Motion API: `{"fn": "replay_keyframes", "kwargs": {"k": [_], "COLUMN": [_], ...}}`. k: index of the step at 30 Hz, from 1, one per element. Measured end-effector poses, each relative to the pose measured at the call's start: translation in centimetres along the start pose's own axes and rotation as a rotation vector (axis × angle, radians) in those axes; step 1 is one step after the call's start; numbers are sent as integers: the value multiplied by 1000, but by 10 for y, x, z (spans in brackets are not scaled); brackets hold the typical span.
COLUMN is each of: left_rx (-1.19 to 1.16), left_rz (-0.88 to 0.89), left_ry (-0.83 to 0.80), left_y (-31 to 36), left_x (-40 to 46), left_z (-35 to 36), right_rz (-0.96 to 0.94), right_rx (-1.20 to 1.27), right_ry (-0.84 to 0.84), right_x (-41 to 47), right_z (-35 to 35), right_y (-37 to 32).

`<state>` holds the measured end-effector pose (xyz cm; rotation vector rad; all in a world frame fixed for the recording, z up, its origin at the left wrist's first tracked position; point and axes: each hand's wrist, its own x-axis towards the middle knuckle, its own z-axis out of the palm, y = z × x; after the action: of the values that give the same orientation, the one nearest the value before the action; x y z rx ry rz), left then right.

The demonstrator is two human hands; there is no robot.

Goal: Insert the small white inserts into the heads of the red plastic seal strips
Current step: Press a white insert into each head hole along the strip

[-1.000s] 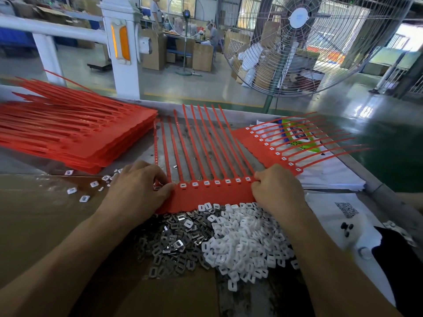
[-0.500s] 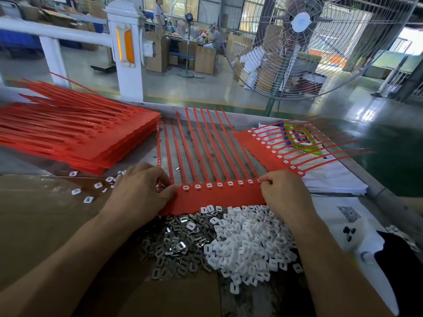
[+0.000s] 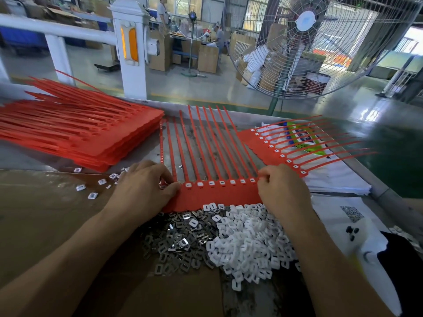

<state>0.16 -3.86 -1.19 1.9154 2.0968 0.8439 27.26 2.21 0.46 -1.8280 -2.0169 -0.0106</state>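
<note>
The sheet of red seal strips (image 3: 217,193) lies flat on the bench directly in front of me, heads toward me and tails pointing away, so that every head socket faces up within reach. Seven heads (image 3: 220,183) between my hands show a white insert seated; any heads under my hands are hidden, so the total per sheet cannot be counted.

My left hand (image 3: 142,191) rests on the left end of the sheet, fingers curled down over the outermost strips and thumb along the head row. Judged purpose: to pin the sheet flat. Whether these fingers hold an insert cannot be told.

My right hand (image 3: 282,191) sits at the right end, fingers curled with the tips (image 3: 263,177) at the last visible head, apparently pressing or pinching there; the contact itself is hidden.

The pile of loose white inserts (image 3: 249,243) touches the near edge of the sheet, kept close for a short reach. Beside it, to the left, lies a pile of metal clips (image 3: 176,239). Both are too many to count.

One finished sheet (image 3: 274,147) lies to the right on printed bags, inserts visible in its heads. One stack of red sheets (image 3: 91,138) waits to the left, with a few stray inserts (image 3: 91,191) scattered near it.
</note>
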Motion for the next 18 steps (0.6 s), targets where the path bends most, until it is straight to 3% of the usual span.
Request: {"fn": "replay_keyframes", "kwargs": {"k": [2, 4, 6, 11, 18], "left_rx": [1, 3, 7, 21, 13], "left_rz": [1, 1, 2, 7, 8], "left_ry": [0, 7, 7, 3, -1], "left_y": [-1, -1, -2, -2, -2], "left_x": [0, 1, 1, 3, 2], "left_z": [1, 2, 2, 3, 3], "right_rz": [-90, -237, -397, -626, -523], "right_rx": [232, 405, 444, 376, 405], "right_ry": [2, -151, -285, -424, -484], "right_x": [-2, -7, -14, -21, -20], "right_z": [-2, -5, -4, 0, -4], "right_y": [-7, -17, -26, -40, -33]}}
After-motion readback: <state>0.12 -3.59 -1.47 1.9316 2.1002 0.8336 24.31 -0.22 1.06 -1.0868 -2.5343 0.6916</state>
